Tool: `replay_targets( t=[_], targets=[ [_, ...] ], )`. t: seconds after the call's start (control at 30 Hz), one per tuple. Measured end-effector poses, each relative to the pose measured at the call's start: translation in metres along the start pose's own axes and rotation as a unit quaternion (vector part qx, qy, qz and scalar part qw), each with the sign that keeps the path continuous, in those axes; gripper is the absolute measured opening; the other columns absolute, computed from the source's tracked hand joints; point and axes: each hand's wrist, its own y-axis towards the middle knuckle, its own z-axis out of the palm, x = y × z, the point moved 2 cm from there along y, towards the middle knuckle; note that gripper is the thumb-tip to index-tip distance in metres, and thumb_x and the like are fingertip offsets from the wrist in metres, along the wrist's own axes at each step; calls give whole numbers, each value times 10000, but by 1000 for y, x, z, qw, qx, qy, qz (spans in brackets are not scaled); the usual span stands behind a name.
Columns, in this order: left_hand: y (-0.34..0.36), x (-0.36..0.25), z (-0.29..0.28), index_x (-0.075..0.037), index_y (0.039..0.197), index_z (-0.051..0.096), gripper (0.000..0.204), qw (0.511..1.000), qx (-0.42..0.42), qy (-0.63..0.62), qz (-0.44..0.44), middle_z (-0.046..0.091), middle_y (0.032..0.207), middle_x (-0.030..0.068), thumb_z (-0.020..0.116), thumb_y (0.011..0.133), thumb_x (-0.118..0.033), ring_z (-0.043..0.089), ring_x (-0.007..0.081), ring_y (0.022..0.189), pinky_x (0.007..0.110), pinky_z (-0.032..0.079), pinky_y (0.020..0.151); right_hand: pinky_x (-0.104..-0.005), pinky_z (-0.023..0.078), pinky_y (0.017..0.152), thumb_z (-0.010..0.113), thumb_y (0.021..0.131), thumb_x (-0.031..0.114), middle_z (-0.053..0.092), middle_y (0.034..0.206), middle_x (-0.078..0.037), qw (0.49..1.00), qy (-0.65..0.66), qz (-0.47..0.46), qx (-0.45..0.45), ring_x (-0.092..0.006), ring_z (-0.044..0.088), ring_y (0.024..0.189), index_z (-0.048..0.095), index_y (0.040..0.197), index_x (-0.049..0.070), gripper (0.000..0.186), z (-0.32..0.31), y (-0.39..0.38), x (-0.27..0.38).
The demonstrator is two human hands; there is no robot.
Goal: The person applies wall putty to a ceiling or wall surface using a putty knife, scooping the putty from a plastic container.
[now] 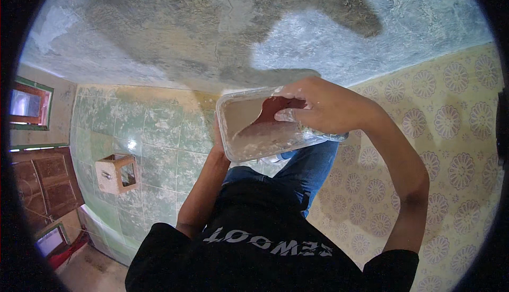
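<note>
A translucent plastic container (pixel 244 141) with a pale, milky content is held out over my legs (pixel 299 178). My left hand (pixel 219 143) grips it along the left side, its fingers mostly hidden behind the container. My right hand (pixel 307 101) is over the container's right half, fingers wrapped round a dark red flat tool (pixel 262 116) with a curved edge, which reaches down into the container. White residue marks the container's rim and my right fingers.
Mottled grey plaster wall (pixel 212 27) spans the top. A patterned yellow wall (pixel 445 133) runs down the right. Dusty green tiles (pixel 154 127) lie left, with a small box-like stool (pixel 108 183) on them. A wooden door (pixel 40 180) and green-framed window (pixel 29 106) are at far left.
</note>
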Motion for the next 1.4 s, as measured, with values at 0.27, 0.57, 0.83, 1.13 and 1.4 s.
replay_targets(
  t=[0.27,0.57,0.83,1.13,1.4],
  targets=[
    [1,-15,5,-24,1303,511,617,998,-26,56,19,593,1235,156,314,984,-514,600,287,1089,427,493,962,-462,503,803,575,826,130,665,889,-205,986,-167,-6,-17,-366,657,893,695,962,28,208,12,-17,21],
    [-3,-7,-2,-17,1322,487,629,991,16,123,46,574,1259,170,313,985,-519,580,304,1118,437,472,973,-434,517,783,537,823,109,663,857,-152,967,-251,-42,14,-338,654,858,697,902,40,191,53,19,1],
    [-2,-10,4,-18,1329,482,656,959,225,-155,-68,569,1263,177,325,969,-544,575,327,1129,456,460,986,-433,548,744,596,793,85,684,843,-179,963,-263,-38,-40,-340,684,835,702,934,42,182,66,29,-5],
    [0,4,8,-52,1330,488,641,997,51,56,-7,571,1261,168,349,961,-558,584,307,1116,452,483,967,-452,439,942,545,895,96,643,1069,-243,992,-105,61,27,-400,589,1054,593,1213,-14,340,57,35,-21],
    [2,5,20,-50,1345,474,597,996,38,-39,-74,558,1287,152,341,983,-506,562,301,1149,453,468,993,-443,443,940,560,879,141,603,1169,-228,998,-56,-3,5,-385,574,1074,565,1223,-9,376,24,14,-23]
  ],
)
